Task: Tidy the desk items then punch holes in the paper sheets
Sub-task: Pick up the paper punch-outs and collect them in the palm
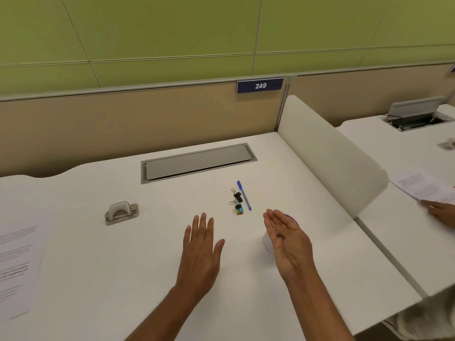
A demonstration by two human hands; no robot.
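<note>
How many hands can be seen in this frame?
3. The wearer's left hand and right hand hover open over the white desk; another person's hand touches papers on the neighbouring desk at right. None looks hidden.

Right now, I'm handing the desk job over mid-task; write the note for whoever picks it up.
Left hand open, palm down over the desk, holding nothing. Right hand open, palm turned inward, empty, in front of a white container mostly hidden behind it.
Blue pen, black binder clips and a small multicoloured item lie loose together at mid-desk. Hole punch sits to the left; paper sheets lie at the far left edge, apart from it.
Done: nothing evident. Left: gather the loose items, then bring sheets to the punch.
</note>
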